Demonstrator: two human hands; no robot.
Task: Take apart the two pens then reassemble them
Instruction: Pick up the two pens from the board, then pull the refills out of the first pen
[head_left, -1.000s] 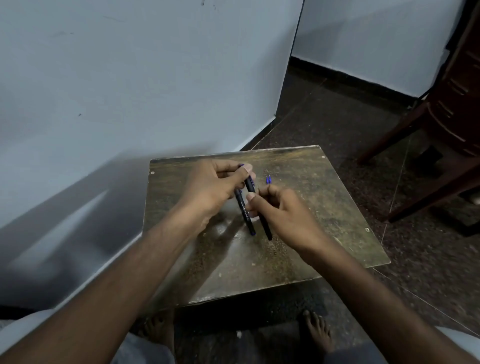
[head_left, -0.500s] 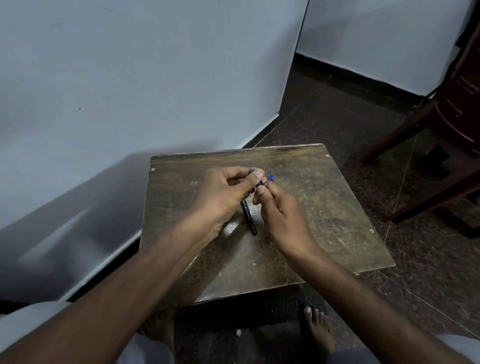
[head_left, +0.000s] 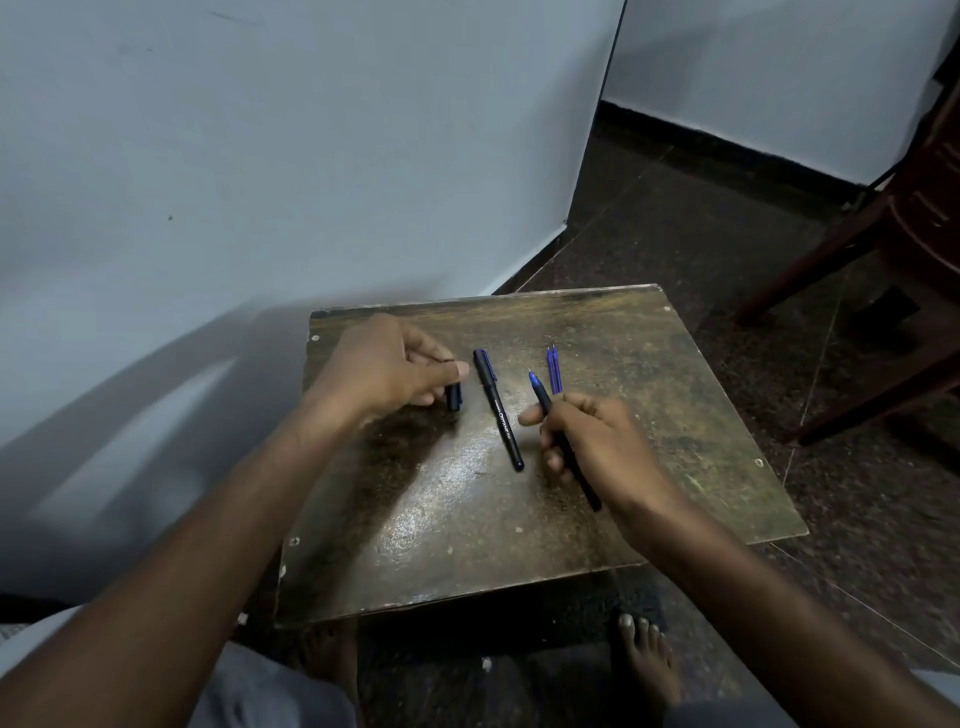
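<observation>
A capped black pen (head_left: 497, 408) with white lettering lies on the worn wooden board (head_left: 649, 441), between my hands. My left hand (head_left: 387, 369) is closed around a dark pen cap (head_left: 455, 397), whose end sticks out below the fingers. My right hand (head_left: 592, 441) holds an uncapped black pen (head_left: 540, 397) with a blue tip pointing up and away, its tail end showing under the wrist. Two thin blue refill-like pieces (head_left: 554, 369) lie side by side just beyond my right hand.
The board sits low over a dark speckled floor, against a pale wall (head_left: 260, 182) on the left. A dark wooden chair (head_left: 883, 270) stands at the right. My bare feet (head_left: 647, 660) show below the board's near edge.
My hands, joined over both pens before, have pulled apart. The cap came off one pen into my left hand, and the other pen now lies on the board.
</observation>
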